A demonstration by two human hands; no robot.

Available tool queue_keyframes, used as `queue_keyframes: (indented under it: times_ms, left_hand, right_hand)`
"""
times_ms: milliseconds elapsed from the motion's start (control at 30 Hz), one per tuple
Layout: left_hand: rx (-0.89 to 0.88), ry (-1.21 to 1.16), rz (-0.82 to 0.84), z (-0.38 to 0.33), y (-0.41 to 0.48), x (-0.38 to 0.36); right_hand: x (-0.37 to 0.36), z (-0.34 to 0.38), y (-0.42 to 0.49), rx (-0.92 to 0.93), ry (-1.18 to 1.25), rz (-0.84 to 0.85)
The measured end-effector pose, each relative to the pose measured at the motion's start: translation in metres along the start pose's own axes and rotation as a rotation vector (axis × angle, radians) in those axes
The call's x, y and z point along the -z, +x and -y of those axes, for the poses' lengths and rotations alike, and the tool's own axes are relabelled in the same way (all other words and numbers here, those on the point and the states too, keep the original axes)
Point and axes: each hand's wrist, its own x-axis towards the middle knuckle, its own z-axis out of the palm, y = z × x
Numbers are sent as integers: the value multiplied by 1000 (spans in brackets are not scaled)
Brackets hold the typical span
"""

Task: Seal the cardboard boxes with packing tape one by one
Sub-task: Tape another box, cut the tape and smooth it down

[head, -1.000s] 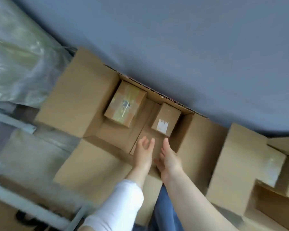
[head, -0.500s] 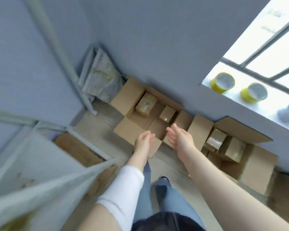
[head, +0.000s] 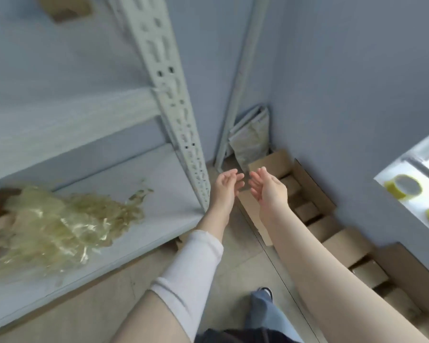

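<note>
1. Corner of a blue-grey room, concrete floor (head: 235, 273). The view is motion-blurred.
2. Left hand (head: 224, 186) and right hand (head: 270, 191) are both up in the air. Palms face each other, close but not touching, fingers relaxed and slightly curved. Neither holds anything.
3. Left forearm wears a white sleeve (head: 191, 263); right arm is bare.
4. Just beyond the hands, an open cardboard box (head: 270, 164) sits on the floor against the right wall, flaps out.
5. More cardboard boxes (head: 342, 243) run in a row along that wall, with smaller ones inside the open ones. Too blurred to tell whether any are sealed.
6. Two yellow-green packing tape rolls (head: 404, 188) sit on the white windowsill (head: 388, 173), far right and well apart from both hands. The nearer one is cut by the frame edge.
7. On the left is grey metal shelving, its slotted upright (head: 174, 102) just beside the left hand.
8. Shelf board (head: 144, 194) carries a heap of crumpled yellowish film (head: 60, 226).
9. A flat pale bag (head: 252, 137) leans in the corner behind the open box.
</note>
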Motion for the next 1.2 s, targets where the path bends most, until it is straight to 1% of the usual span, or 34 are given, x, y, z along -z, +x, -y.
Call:
queue_keyframes:
  times_ms: [267,367,467,567,733,833,1033,1200]
  left_hand:
    - [-462,23,-77,-115,-95,165]
    - [-571,37,-144,-156,-113,217]
    - [-622,36,-234,-192,-114,259]
    - [-641,62,-297,-224,-100,289]
    - [-603,76,-295,-262,-49,312]
    - [-571,122,-275,-283,-8,313]
    - [-453,237,-257,-332,79,307]
    - [-352,252,-231,-355,140,304]
  right_hand:
    - [-150,-13,-145,163,14,299]
    - [-200,-7,-180,229,-20,390]
    - [-246,1,-194,275,-65,468]
    - [-286,13,-191,304,-104,485]
    - [-339,37,-158,322,-129,480]
    - [-369,55,-129,343,-157,484]
    - [-421,87,-63,354,-216,448]
    - [-462,103,-10,286,-265,401]
